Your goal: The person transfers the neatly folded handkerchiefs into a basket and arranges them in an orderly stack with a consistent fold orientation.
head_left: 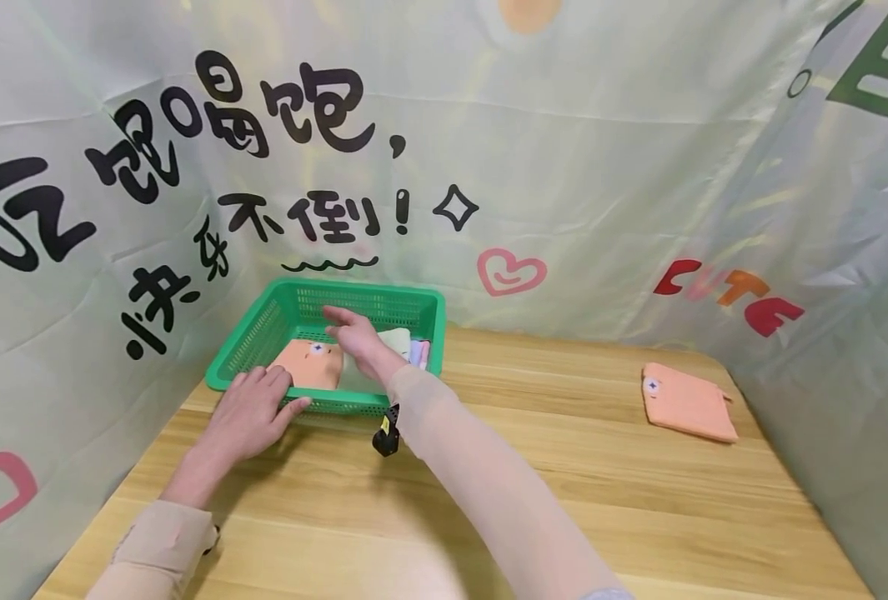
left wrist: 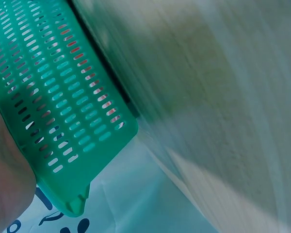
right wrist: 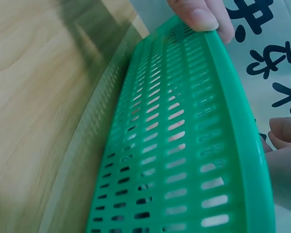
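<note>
A green plastic basket (head_left: pixel 438 333) with slotted walls stands at the back left of the table. My left hand (head_left: pixel 252 412) grips its near left rim, fingers over the edge and thumb outside. Above the basket's interior is my right hand (head_left: pixel 361 340), fingers extended and holding nothing. Inside, a flat orange pouch (head_left: pixel 308 367) with an eye-like decoration lies to the left. Beside it is a pale green piece (head_left: pixel 358 377), partly hidden by my right hand and wrist. A lilac and pink piece (head_left: pixel 419 354) shows at the right end.
Another orange pouch (head_left: pixel 687 404), with a similar eye decoration, lies on the right of the wooden table (head_left: pixel 564 467). Printed fabric (head_left: pixel 594 183) hangs behind the table and along both sides, close to the basket's back and left.
</note>
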The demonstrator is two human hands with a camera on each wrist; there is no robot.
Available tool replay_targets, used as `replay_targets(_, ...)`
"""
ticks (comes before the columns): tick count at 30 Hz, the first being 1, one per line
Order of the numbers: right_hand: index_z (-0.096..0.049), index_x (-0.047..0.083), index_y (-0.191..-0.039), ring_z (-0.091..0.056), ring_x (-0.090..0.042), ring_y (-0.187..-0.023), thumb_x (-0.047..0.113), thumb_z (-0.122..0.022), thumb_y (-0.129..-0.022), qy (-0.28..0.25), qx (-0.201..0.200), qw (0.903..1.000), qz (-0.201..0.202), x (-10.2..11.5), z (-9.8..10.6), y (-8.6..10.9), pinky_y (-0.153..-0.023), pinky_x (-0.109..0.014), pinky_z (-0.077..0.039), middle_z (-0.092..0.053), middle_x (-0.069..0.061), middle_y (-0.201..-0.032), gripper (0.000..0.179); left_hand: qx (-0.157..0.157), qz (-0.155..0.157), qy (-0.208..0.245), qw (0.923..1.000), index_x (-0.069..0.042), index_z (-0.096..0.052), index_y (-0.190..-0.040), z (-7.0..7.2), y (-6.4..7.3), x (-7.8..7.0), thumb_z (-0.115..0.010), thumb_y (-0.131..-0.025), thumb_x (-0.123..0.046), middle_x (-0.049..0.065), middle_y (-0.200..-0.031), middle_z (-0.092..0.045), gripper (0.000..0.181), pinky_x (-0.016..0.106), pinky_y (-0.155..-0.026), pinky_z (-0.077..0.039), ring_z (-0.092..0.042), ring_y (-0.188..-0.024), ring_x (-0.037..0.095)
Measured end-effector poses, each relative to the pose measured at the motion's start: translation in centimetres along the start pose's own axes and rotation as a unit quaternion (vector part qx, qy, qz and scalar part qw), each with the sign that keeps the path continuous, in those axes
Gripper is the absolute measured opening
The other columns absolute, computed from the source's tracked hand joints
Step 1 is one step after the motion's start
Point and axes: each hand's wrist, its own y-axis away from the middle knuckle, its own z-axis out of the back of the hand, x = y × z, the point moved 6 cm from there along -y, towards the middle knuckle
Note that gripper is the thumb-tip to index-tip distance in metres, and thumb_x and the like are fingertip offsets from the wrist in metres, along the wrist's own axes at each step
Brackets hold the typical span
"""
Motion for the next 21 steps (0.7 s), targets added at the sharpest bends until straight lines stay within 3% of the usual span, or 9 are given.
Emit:
replay_targets(8,-0.053,0.015,-0.152,-0.052,-0.025,-0.141,0.012,-0.057,-0.106,0.007,0.0,0.9997,0.022,1.3,0.6,1.3,-0.115,-0.043,-0.04,-0.057,-0.003,-0.15,0.046,-0.004,-0.001,-0.001,1.0,-0.012,-0.046,-0.087,0.1,-0.1,-0.2,-0.063,-0.103,-0.041,-0.001,-0.08,-0.044,0.037,0.035,-0.068,-0.027,-0.038,-0.072,0.022)
replay_targets(15,-0.055,0.018,-0.151,-0.058,-0.021,-0.135,0.017,-0.061,-0.105,0.042,-0.008,0.9966,0.071,2.8,1.7,3.2,-0.108,-0.038,-0.047,-0.06,0.0,-0.147,0.046,0.007,0.004,0.004,1.0,-0.012,-0.046,-0.088,0.0,0.0,-0.1,-0.063,-0.103,-0.04,-0.001,-0.082,-0.045,0.036,0.036,-0.068,-0.028,-0.038,-0.073,0.022)
replay_targets(21,-0.054,0.02,-0.151,-0.056,-0.018,-0.135,0.018,-0.062,-0.105,0.055,-0.014,0.9918,0.115,4.2,3.6,5.5,-0.11,-0.038,-0.046,-0.06,0.003,-0.147,0.047,0.006,0.005,0.006,1.0,-0.012,-0.046,-0.088,0.1,0.0,-0.1,-0.064,-0.103,-0.04,0.0,-0.084,-0.047,0.036,0.036,-0.069,-0.028,-0.039,-0.074,0.023)
